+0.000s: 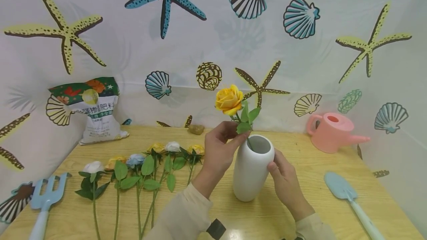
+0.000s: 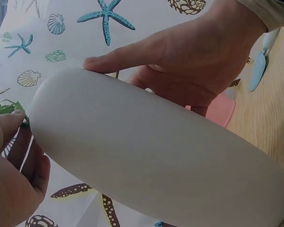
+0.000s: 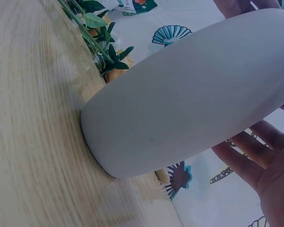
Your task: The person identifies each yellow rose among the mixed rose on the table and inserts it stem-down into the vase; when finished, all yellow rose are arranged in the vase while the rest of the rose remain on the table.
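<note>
A yellow rose (image 1: 229, 100) with green leaves rises above the mouth of a white vase (image 1: 251, 175). My left hand (image 1: 220, 149) pinches its stem just under the leaves, and the stem's lower part runs into the vase opening. In the left wrist view, the fingers of that hand (image 2: 14, 170) are right by the vase rim. My right hand (image 1: 288, 184) holds the vase by its right side, thumb toward me and fingers behind. The right wrist view has the vase's base (image 3: 102, 146) on the wooden table, with the right hand (image 3: 274, 170) along its side.
Several roses lie left on the table, among them a white rose (image 1: 93, 166) and a blue rose (image 1: 135, 160). A blue hand fork (image 1: 46, 199) lies far left, a blue trowel (image 1: 350, 199) right. Behind are a fertilizer bag (image 1: 100, 116), a stone (image 1: 196, 129) and a pink watering can (image 1: 330, 132).
</note>
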Action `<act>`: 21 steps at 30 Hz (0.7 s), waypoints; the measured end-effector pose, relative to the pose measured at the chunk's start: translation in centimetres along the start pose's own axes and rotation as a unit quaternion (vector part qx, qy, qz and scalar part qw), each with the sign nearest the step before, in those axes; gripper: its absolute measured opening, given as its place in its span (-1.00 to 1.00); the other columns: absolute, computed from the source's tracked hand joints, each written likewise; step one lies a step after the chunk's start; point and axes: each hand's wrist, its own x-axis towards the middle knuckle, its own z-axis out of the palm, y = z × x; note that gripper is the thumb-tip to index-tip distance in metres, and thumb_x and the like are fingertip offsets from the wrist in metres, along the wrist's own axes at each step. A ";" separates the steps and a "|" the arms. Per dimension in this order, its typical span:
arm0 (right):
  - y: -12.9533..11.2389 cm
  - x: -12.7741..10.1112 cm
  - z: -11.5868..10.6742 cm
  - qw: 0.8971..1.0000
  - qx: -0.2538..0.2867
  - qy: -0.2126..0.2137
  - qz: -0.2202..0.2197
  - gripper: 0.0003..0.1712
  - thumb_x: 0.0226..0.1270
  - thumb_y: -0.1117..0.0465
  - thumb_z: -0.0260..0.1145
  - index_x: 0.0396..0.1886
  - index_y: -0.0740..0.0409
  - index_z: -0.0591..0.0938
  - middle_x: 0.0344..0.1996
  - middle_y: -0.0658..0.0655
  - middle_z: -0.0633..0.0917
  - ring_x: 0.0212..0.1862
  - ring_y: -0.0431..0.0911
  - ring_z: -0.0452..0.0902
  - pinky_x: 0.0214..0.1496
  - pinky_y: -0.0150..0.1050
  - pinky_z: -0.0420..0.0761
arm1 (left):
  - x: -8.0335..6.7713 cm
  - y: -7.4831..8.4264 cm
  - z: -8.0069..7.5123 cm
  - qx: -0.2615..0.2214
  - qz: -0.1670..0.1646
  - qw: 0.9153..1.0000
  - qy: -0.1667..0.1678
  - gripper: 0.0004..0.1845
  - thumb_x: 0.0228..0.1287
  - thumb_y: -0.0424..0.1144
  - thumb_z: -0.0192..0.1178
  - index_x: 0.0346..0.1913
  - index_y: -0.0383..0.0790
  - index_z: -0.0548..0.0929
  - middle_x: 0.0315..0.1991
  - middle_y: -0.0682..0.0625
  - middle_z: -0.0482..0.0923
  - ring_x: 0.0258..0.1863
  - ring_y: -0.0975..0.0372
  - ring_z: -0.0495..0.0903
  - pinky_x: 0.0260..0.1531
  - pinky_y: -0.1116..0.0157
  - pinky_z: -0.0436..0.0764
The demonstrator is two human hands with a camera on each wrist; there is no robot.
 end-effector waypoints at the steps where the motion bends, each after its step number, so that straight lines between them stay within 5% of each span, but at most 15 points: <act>1: 0.0 0.0 0.0 1.000 -0.001 0.000 0.001 -0.43 0.66 -0.11 -0.07 0.36 0.15 0.50 0.20 0.25 0.65 0.26 -0.44 0.45 0.26 -0.48 0.42 | -0.1 -0.1 -0.1 0.013 0.003 1.000 -0.006 -0.83 0.22 -0.42 0.40 -0.14 -0.35 0.71 -0.19 -0.21 0.71 -0.25 0.27 0.60 -0.06 0.24 0.61; 11: -0.4 0.1 0.0 1.000 -0.005 0.001 0.011 -0.44 0.66 -0.11 -0.05 0.37 0.11 0.51 0.23 0.21 0.65 0.26 -0.45 0.44 0.27 -0.43 0.43 | -0.1 -1.0 -0.9 0.054 0.047 0.995 -0.071 -0.86 0.24 -0.47 0.36 -0.15 -0.41 0.73 -0.12 -0.26 0.73 -0.04 -0.01 0.68 0.01 0.17 0.67; 21: -0.4 0.1 -0.1 1.000 0.005 0.000 0.004 -0.47 0.66 -0.07 -0.04 0.36 0.12 0.51 0.22 0.23 0.65 0.26 -0.45 0.44 0.27 -0.47 0.43 | -0.1 -1.2 -1.7 0.060 0.007 0.988 -0.139 -0.78 0.37 -0.43 0.24 0.03 -0.29 0.69 0.01 -0.19 0.68 0.11 0.06 0.58 0.11 0.10 0.56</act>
